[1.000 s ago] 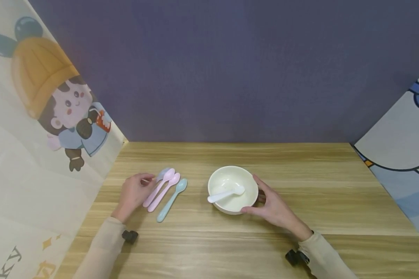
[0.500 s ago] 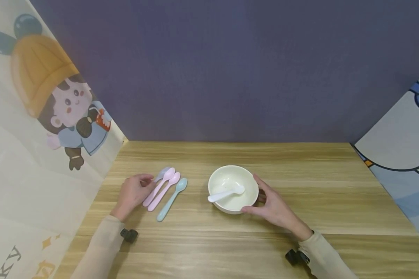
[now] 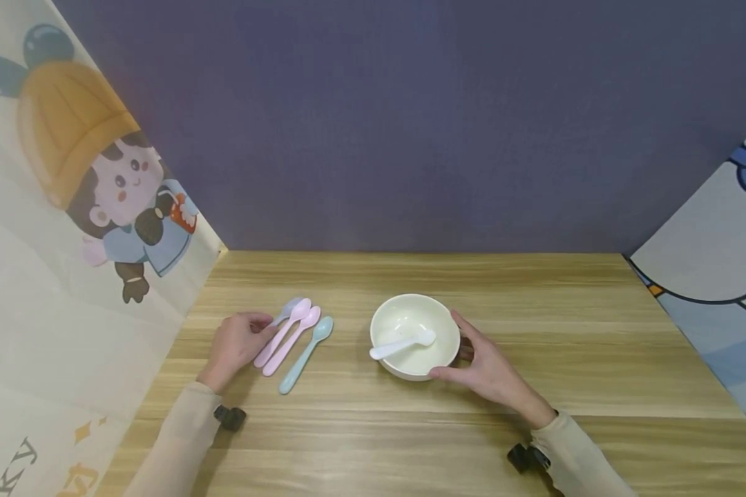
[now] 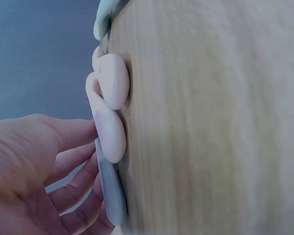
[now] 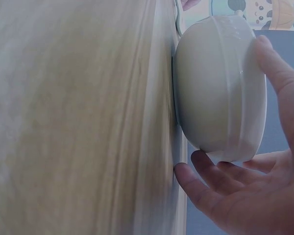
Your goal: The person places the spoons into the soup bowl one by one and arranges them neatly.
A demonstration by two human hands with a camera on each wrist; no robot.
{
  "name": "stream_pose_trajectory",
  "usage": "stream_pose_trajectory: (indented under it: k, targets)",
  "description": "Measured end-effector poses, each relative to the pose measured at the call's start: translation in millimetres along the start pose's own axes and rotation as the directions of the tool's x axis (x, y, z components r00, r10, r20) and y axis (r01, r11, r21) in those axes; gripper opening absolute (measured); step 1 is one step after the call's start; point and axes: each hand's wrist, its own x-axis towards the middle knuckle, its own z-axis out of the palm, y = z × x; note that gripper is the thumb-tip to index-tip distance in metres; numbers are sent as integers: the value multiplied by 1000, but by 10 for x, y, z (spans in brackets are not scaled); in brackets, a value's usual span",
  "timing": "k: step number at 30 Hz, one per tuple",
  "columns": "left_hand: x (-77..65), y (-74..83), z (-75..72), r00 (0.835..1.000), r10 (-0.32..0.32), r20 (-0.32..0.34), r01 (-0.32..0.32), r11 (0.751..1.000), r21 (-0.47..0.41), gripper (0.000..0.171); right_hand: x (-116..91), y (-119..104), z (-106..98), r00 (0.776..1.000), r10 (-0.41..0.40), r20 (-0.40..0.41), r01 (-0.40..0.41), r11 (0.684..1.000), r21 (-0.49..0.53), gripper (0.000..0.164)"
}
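Note:
In the head view my left hand [image 3: 237, 345] is at the left end of a row of plastic spoons, its thumb and fingers pinching the handle of a grey-blue spoon [image 3: 285, 312]. Right beside it lie a lilac-pink spoon [image 3: 286, 330] and a pink spoon [image 3: 293, 341], close together, then a pale teal spoon [image 3: 307, 354] slightly apart. My right hand [image 3: 491, 369] holds the side of a cream bowl [image 3: 443, 314], thumb at the near rim and fingers around the far side. A white spoon [image 3: 403, 346] rests inside the bowl, its handle over the left rim.
The bowl stands on a wood-grain table [image 3: 373, 442]. A dark blue-grey panel [image 3: 410, 124] rises behind it. Cartoon-printed sheets flank both sides, the left sheet [image 3: 31, 276] close to my left forearm.
My left hand has shifted very slightly to the left, along with the grey-blue spoon. The right hand, the bowl and the other spoons stay put.

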Motion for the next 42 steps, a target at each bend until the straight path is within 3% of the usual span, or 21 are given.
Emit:
stream_pose_trajectory:
  k: [27,42]
  targets:
    - [-3,-41,-16,1000,17,0,-17,1000,19,30,-9,-6,-1,1000,7,-5,-7,1000,-11,121]
    - [-7,-41,-61,1000,-17,18,17,1000,-7,32,-7,-6,-5,1000,13,-1,-13,1000,-13,122]
